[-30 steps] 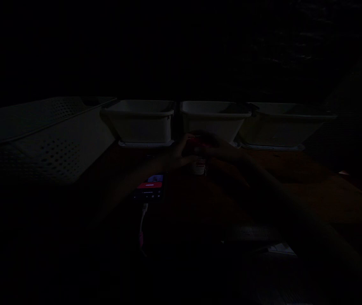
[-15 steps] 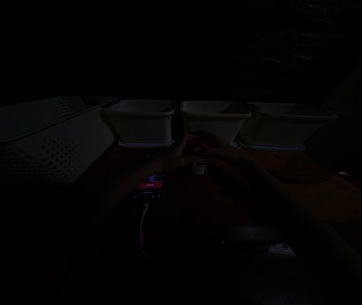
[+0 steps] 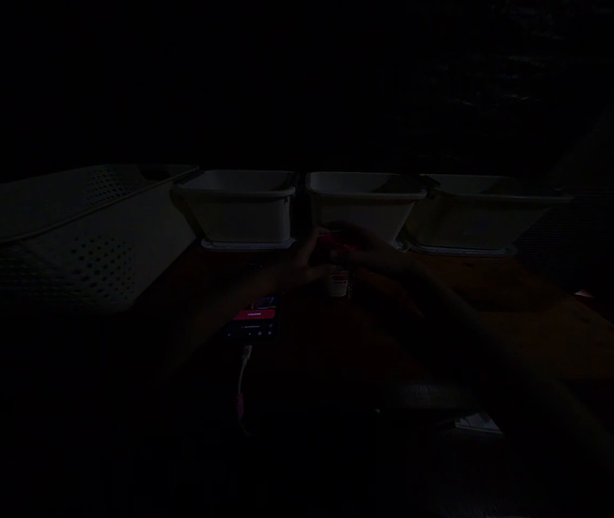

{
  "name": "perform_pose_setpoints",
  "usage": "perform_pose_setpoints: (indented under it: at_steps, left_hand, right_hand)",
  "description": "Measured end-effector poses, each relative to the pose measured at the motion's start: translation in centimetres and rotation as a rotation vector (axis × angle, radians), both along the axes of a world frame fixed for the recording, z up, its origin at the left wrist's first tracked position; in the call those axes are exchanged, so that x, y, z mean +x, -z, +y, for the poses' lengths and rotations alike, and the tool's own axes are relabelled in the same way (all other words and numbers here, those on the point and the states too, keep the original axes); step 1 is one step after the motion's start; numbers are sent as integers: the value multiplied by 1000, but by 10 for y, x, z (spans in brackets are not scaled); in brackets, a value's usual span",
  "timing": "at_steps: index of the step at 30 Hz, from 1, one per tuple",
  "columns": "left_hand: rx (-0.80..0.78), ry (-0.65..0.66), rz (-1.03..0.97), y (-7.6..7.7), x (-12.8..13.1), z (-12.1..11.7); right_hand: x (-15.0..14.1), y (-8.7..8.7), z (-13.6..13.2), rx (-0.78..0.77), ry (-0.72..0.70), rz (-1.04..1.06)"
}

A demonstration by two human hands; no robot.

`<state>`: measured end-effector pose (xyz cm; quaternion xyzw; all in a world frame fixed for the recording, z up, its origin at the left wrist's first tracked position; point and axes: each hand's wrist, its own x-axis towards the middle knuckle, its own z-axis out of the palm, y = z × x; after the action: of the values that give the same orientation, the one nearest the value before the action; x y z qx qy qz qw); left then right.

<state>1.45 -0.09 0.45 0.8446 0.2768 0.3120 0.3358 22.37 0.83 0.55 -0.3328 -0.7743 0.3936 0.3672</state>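
The picture is very dark. In the middle of the table stands a small container with a red top [image 3: 331, 241] and a pale, printed lower part [image 3: 338, 283]. My left hand [image 3: 305, 265] is closed round the left side of its top. From the right, my right hand [image 3: 367, 252] is wrapped round the same top, and the fingers of the two hands nearly meet. Most of the red part is hidden behind the fingers. Under my left forearm lies a phone [image 3: 253, 324] with its screen lit, and a white cable [image 3: 242, 367] leads from its lower end.
Three pale tubs, the left tub [image 3: 247, 216], the middle tub [image 3: 361, 205] and the right tub [image 3: 469, 223], line the back. A pale perforated basket [image 3: 161, 230] stands at the left. Brown table [image 3: 528, 324] shows at the right; papers [image 3: 478, 423] lie near the front.
The picture on the phone screen looks slightly different. Both hands and the container are in the same place.
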Motion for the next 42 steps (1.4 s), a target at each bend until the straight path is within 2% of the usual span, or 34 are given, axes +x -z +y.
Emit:
perform_pose_setpoints:
  at_steps: [6, 15, 21, 28, 34, 42]
  left_hand:
    - [26, -11, 28, 1, -2, 2]
    - [-17, -19, 21, -4, 1, -5]
    - [59, 24, -10, 1, 0, 2]
    - [33, -31, 13, 1, 0, 3]
    - [-7, -145, -18, 2, 2, 4]
    - [17, -176, -28, 4, 2, 5]
  right_hand:
    - [0, 0, 1, 8, 6, -6]
    - [-2, -1, -1, 1, -3, 8]
    - [-2, -3, -4, 36, 6, 1]
    - [-1, -4, -4, 84, 21, 19]
    - [2, -5, 0, 179, 45, 13]
    - [-1, -1, 2, 88, 38, 56]
